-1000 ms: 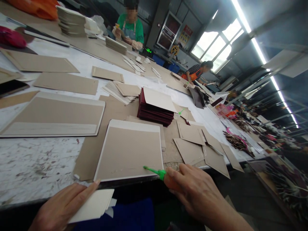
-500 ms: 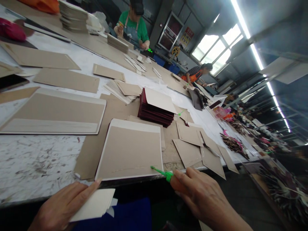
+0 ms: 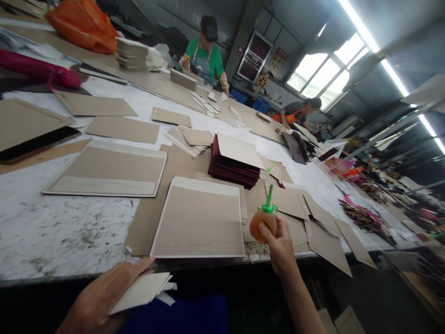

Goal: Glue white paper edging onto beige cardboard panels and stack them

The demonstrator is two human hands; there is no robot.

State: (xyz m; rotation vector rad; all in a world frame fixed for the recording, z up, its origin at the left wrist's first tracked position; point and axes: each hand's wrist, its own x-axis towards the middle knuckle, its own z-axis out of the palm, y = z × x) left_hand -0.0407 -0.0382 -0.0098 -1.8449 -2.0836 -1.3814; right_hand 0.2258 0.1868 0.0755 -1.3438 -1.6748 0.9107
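Note:
My right hand (image 3: 280, 243) is closed round a glue bottle (image 3: 259, 222) with amber contents and a green nozzle, which points upward. It is held right of a beige panel with a pale rim (image 3: 200, 218) that lies at the table's front edge. A thin glossy line runs along the panel's lower part. My left hand (image 3: 104, 292) grips a small sheaf of cream card pieces (image 3: 141, 292) below the table edge, its fingertips close to the panel's lower left corner. Behind the panel stands a stack of maroon-edged panels (image 3: 234, 162).
Another rimmed panel (image 3: 111, 171) lies on the left, near a phone (image 3: 41, 144). Loose beige boards (image 3: 325, 243) overlap on the right, some past the table edge. A co-worker in green (image 3: 205, 58) stands across the table; another person (image 3: 295, 113) bends over it farther right.
My right hand has lifted the glue bottle off the panel and turned its nozzle upward. My left hand still holds the card pieces. The view has swung slightly left.

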